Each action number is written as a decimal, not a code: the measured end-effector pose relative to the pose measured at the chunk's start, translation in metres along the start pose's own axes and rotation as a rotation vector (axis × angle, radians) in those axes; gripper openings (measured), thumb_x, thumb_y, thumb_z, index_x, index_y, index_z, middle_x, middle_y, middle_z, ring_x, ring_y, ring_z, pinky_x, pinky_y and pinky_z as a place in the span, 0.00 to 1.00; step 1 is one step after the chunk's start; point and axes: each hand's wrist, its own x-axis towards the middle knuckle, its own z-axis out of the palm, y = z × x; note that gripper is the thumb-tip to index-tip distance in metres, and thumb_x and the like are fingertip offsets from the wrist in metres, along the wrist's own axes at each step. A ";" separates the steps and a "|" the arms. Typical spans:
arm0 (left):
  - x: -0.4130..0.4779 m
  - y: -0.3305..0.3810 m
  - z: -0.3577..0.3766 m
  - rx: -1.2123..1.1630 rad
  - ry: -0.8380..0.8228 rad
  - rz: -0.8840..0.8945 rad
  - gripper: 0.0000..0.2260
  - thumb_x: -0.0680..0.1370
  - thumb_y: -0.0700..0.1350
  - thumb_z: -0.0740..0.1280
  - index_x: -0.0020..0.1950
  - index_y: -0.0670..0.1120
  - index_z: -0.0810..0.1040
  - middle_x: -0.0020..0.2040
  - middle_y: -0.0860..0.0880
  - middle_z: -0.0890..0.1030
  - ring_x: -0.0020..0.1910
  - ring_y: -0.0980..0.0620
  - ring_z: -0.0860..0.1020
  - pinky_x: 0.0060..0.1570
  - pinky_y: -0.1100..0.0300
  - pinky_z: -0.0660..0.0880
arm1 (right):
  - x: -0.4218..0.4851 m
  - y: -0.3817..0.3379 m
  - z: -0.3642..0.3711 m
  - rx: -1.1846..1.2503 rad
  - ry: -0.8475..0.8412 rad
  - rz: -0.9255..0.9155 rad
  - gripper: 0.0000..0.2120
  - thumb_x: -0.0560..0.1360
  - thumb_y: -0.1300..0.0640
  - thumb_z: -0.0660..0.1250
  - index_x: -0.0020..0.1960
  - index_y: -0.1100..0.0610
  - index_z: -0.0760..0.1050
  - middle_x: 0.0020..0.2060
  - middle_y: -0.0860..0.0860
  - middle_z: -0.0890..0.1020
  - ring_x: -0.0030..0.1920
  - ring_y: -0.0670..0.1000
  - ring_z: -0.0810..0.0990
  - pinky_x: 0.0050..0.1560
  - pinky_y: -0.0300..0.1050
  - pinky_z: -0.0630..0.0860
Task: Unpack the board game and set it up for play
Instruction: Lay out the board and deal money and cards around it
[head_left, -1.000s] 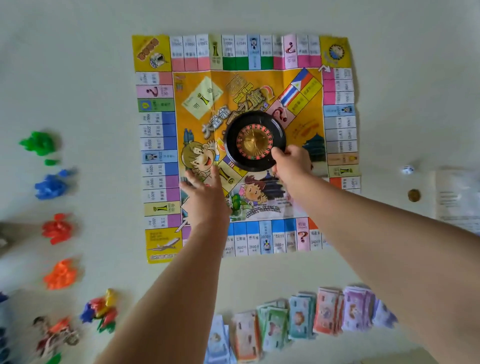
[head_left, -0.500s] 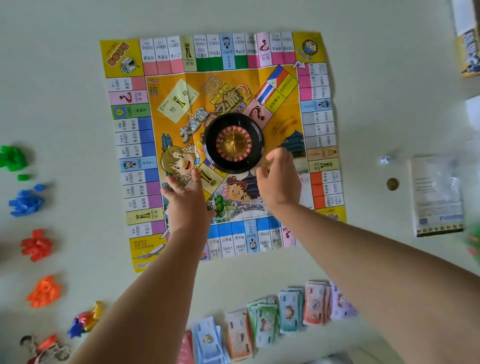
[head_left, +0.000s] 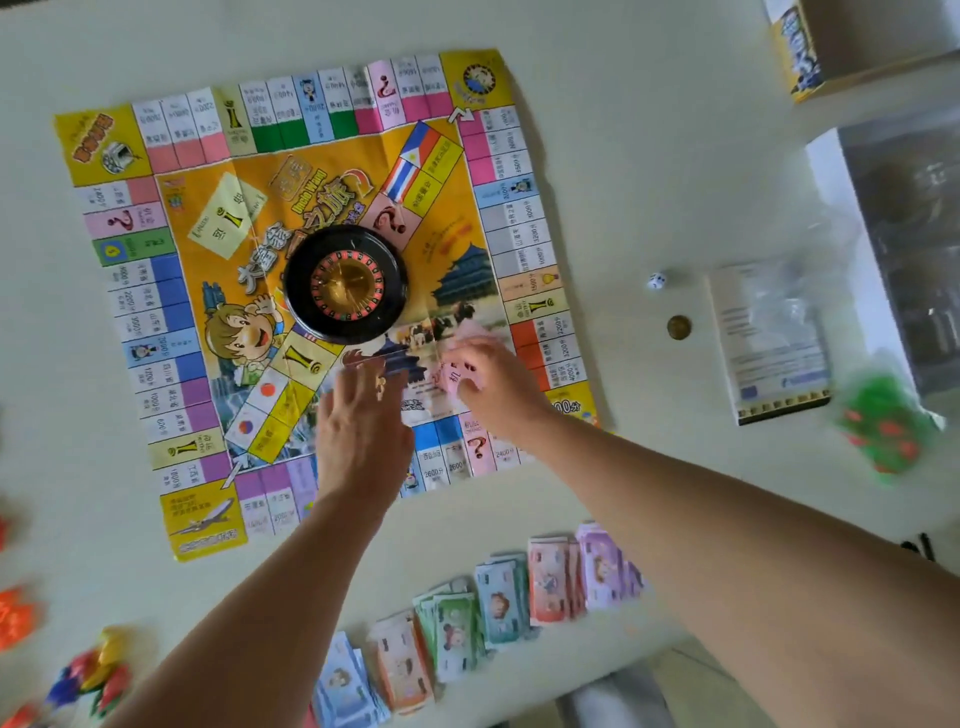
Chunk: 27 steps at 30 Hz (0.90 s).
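The paper game board (head_left: 156, 291) lies unfolded on the pale table, with the black roulette wheel (head_left: 345, 283) standing on its middle. Both my hands are over the board's near part, below the wheel. My right hand (head_left: 493, 387) grips a small stack of pink cards (head_left: 457, 371) just right of the board's centre picture. My left hand (head_left: 358, 426) lies beside it to the left, fingers stretched out flat toward the wheel; motion blur hides whether its fingertips touch a card.
Stacks of paper money (head_left: 498, 603) run along the near table edge. A white die (head_left: 657, 280), a brass coin (head_left: 679, 327) and a bagged booklet (head_left: 769, 338) lie right of the board. A green bag of pieces (head_left: 883, 421), the box (head_left: 831, 47) and coloured tokens (head_left: 98, 670) are nearby.
My right hand left the wheel's rim, drew back toward me and now holds pink cards. My left hand shifted right toward it. The view swung right.
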 end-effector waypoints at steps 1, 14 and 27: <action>0.005 0.018 0.001 -0.001 0.003 0.082 0.26 0.64 0.38 0.75 0.62 0.46 0.76 0.62 0.42 0.74 0.59 0.41 0.72 0.54 0.46 0.73 | -0.003 0.006 -0.010 0.061 0.037 0.012 0.17 0.77 0.64 0.63 0.65 0.58 0.73 0.64 0.53 0.74 0.63 0.51 0.74 0.64 0.50 0.73; 0.047 0.081 0.006 0.074 -0.430 -0.055 0.36 0.76 0.51 0.66 0.78 0.50 0.48 0.79 0.46 0.42 0.78 0.43 0.45 0.64 0.49 0.70 | 0.002 0.110 -0.134 -0.116 0.441 0.425 0.22 0.74 0.64 0.61 0.67 0.56 0.66 0.63 0.58 0.67 0.53 0.62 0.77 0.51 0.51 0.73; 0.064 0.090 -0.013 0.240 -0.555 -0.077 0.33 0.75 0.56 0.64 0.77 0.54 0.55 0.78 0.46 0.51 0.76 0.45 0.56 0.71 0.32 0.48 | 0.039 0.102 -0.124 -0.072 0.385 0.281 0.09 0.74 0.60 0.65 0.54 0.60 0.75 0.50 0.55 0.80 0.49 0.55 0.78 0.48 0.44 0.71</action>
